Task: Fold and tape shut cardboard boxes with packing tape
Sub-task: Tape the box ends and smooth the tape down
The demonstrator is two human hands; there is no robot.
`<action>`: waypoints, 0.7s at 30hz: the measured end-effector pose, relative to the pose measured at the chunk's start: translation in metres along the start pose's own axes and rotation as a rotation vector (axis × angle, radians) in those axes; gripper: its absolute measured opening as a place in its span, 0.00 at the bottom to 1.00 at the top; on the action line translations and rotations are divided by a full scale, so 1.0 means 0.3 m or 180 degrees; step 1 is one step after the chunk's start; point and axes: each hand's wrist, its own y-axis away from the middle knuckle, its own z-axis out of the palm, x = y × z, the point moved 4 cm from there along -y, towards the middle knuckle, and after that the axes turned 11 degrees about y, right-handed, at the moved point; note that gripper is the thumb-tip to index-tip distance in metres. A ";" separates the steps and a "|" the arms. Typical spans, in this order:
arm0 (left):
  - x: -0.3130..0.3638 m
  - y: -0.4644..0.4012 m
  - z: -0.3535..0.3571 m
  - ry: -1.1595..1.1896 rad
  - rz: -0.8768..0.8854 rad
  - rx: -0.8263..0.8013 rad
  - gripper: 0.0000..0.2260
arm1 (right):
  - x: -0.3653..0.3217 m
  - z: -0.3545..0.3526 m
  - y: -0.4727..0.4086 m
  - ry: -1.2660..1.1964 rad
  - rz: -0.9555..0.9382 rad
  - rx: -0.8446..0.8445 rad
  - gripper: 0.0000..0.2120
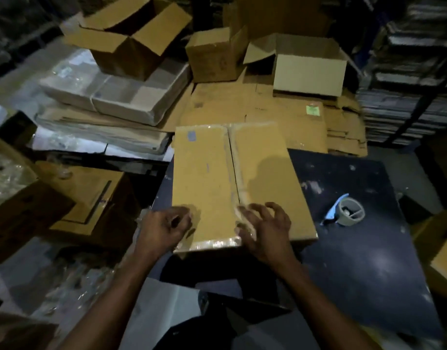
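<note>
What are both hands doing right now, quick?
Left hand: fingers loosely curled at the near left edge of the box; whether it grips anything cannot be told.
Right hand: open, fingers spread, pressing the tape at the seam.

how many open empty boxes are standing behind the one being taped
3: a brown open box atop the wrapped stack at back left, a smaller one in the middle, a pale one at back right. Others may be hidden.

I assess this as a packing or storage room in a warehouse. Flattened cardboard sheets (280,114) lie stacked across the floor, open empty cartons (126,39) sit on wrapped bundles (116,97), and dark shelving (414,79) on the right holds dense stacks of goods. Lighting is dim.
</note>
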 end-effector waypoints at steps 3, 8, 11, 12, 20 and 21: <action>-0.006 -0.176 -0.012 0.0315 -0.0861 0.0395 0.22 | 0.174 -0.014 -0.251 -0.0041 0.0714 -0.0374 0.31; -0.077 -0.419 0.114 0.0567 -0.1646 -0.0049 0.45 | 0.411 0.065 -0.477 -0.0468 0.1738 -0.1013 0.50; -0.070 -0.436 0.169 0.0857 -0.2038 -0.0136 0.52 | 0.470 0.099 -0.522 -0.1163 0.1936 -0.1126 0.51; -0.041 -0.431 0.175 0.0873 -0.2027 -0.0037 0.53 | 0.453 0.085 -0.526 -0.1394 0.1842 -0.1121 0.45; 0.269 -0.499 0.151 0.0289 -0.1688 0.0570 0.50 | 0.536 -0.066 -0.582 -0.1588 0.1565 -0.0759 0.40; 0.294 -0.529 0.148 0.0212 -0.1651 0.0666 0.50 | 0.559 -0.108 -0.601 -0.1593 0.1489 -0.0675 0.39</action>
